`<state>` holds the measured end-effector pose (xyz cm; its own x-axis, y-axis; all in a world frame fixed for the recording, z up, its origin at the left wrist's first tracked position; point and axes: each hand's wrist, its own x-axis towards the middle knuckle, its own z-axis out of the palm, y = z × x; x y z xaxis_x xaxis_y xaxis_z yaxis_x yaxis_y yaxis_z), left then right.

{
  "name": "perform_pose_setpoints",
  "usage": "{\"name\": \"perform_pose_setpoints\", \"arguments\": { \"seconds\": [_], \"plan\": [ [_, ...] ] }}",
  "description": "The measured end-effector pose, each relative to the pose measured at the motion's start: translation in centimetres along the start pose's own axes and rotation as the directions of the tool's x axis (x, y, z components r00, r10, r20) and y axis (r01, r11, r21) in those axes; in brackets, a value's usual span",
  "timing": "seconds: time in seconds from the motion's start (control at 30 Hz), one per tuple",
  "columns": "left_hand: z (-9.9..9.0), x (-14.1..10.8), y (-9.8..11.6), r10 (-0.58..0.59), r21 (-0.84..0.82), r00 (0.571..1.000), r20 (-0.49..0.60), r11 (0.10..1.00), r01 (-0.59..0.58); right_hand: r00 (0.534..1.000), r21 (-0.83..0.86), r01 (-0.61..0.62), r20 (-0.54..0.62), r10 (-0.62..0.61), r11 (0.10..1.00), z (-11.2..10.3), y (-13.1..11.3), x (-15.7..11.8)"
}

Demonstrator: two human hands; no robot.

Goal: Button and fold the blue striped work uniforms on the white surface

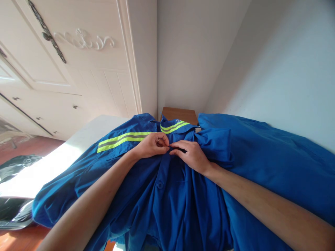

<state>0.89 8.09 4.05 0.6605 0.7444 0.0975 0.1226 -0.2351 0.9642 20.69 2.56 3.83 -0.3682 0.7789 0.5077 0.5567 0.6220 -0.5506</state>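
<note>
A blue work jacket (141, 181) with yellow-and-grey reflective strips lies spread out in front of me. My left hand (154, 143) pinches the cloth at the front placket, thumb and fingertips together. Just to its right, my right hand (192, 155) also has thumb and index finger closed at the same spot, its fingertips meeting those of the left. Whatever small part lies between the fingertips is hidden. Lower on the placket a dark blue button (160, 184) shows. A reflective strip (125, 139) runs across the chest beside my left hand.
More blue cloth (267, 160) lies to the right, along the wall. Behind the jacket stands a brown wooden piece (180, 113). A white wardrobe (102, 76) with drawers rises at the left. Black plastic bags (15, 209) rest on the reddish floor, lower left.
</note>
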Motion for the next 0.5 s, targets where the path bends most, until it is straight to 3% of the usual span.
{"name": "perform_pose_setpoints", "arguments": {
  "seconds": [0.27, 0.5],
  "plan": [
    [0.1, 0.0, -0.1, -0.033, -0.152, 0.998, -0.049, 0.988, 0.025, 0.997, 0.144, -0.071, -0.004, 0.073, 0.987, 0.2, 0.7, 0.0],
    [-0.1, 0.0, -0.2, -0.001, -0.215, 0.997, -0.078, 0.977, -0.016, 0.975, 0.400, -0.221, 0.065, 0.213, 0.889, 0.0, 1.2, 0.5]
  ]
}}
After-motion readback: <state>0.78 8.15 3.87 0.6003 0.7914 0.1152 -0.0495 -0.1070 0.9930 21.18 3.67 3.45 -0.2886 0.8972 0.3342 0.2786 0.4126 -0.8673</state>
